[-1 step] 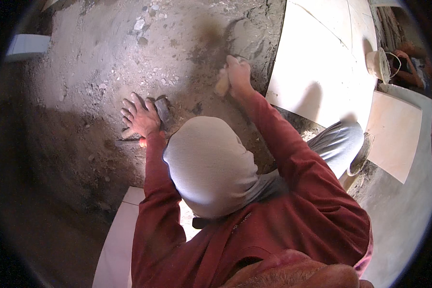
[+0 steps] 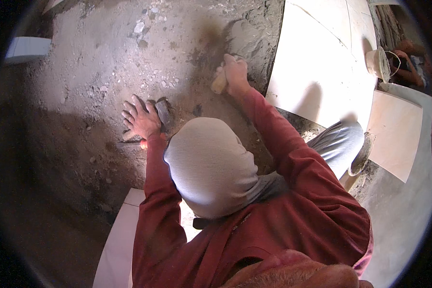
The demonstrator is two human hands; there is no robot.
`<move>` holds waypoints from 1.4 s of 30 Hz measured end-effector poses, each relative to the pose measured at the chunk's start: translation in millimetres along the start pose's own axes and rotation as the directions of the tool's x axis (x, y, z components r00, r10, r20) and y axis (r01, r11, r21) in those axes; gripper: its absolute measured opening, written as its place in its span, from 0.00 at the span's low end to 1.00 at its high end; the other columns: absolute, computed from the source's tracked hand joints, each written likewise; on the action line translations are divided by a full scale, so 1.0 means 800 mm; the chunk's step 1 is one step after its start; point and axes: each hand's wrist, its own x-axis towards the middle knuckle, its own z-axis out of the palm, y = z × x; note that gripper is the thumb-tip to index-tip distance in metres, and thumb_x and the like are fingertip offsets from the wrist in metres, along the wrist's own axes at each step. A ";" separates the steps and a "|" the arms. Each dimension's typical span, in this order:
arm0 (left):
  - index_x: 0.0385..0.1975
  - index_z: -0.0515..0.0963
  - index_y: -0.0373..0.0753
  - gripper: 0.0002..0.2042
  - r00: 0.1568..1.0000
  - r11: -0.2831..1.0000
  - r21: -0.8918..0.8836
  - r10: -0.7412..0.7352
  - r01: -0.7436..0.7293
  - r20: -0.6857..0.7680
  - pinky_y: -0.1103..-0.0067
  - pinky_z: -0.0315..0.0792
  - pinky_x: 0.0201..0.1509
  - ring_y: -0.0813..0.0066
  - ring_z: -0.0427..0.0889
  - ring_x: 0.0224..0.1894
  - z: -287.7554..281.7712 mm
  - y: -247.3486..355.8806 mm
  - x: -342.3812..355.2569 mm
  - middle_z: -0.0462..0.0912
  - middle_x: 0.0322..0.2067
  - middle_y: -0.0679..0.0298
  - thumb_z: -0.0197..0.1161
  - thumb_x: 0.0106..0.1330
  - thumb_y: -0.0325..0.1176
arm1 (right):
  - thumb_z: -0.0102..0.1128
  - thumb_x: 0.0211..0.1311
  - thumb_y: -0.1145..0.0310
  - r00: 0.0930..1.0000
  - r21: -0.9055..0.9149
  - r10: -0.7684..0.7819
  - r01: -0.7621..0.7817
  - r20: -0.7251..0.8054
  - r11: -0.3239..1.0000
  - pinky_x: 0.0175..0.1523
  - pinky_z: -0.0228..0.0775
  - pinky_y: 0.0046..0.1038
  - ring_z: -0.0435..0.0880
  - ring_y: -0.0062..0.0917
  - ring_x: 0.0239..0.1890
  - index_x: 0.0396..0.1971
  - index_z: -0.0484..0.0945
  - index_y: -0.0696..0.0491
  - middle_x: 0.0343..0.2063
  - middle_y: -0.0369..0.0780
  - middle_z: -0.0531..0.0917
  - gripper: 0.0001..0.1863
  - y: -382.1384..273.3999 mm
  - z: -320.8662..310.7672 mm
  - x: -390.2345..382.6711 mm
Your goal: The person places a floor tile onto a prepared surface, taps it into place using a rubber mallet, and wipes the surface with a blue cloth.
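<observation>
My right hand (image 2: 236,74) is closed around the tan handle (image 2: 219,82) of what looks like a trowel, low over the ground beside a patch of wet grey mortar (image 2: 247,41). The tool's blade is mostly hidden. Fingers spread, my left hand (image 2: 141,117) lies flat on the rough dirt and holds nothing. Right beside it rests a dark grey block-like piece (image 2: 163,111), perhaps a hammer head. An orange piece (image 2: 144,144) shows by my left wrist, with a thin dark bar beside it.
Large pale tiles (image 2: 317,62) border the mortar on the right. A bucket (image 2: 378,65) stands on their far edge, near another person's arm (image 2: 408,72). A loose beige tile (image 2: 394,134) lies at the right, more tile (image 2: 115,240) at lower left. My bent knee (image 2: 338,144) is beside the tiles.
My right hand has shifted slightly left with the tool, and a little more of the mortar shows. My left hand stays in place.
</observation>
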 end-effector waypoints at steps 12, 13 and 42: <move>0.77 0.57 0.63 0.31 0.998 0.999 0.046 -0.029 0.027 0.053 0.60 0.48 0.80 0.49 0.52 0.79 0.002 -0.005 -0.001 0.52 0.79 0.60 0.44 0.75 0.58 | 0.60 0.70 0.64 0.969 -0.193 -0.225 0.241 0.101 0.951 0.24 0.79 0.39 0.83 0.34 0.21 0.36 0.73 0.59 0.23 0.44 0.78 0.12 -0.043 -0.006 0.030; 0.77 0.57 0.63 0.31 0.998 0.999 0.043 -0.031 0.028 0.060 0.60 0.48 0.80 0.49 0.52 0.79 0.001 -0.003 -0.002 0.52 0.79 0.60 0.44 0.75 0.58 | 0.59 0.72 0.62 0.970 -0.310 -0.244 0.226 -0.018 0.924 0.23 0.78 0.37 0.82 0.34 0.19 0.37 0.72 0.58 0.24 0.44 0.78 0.14 -0.046 -0.022 0.001; 0.78 0.58 0.61 0.32 0.997 0.999 0.031 -0.026 0.024 0.073 0.59 0.48 0.80 0.53 0.49 0.80 -0.012 -0.003 -0.003 0.48 0.80 0.63 0.49 0.73 0.53 | 0.49 0.76 0.69 0.997 -0.158 -0.074 0.068 -0.038 0.985 0.21 0.79 0.41 0.79 0.34 0.18 0.43 0.70 0.58 0.25 0.44 0.78 0.08 -0.171 -0.051 0.184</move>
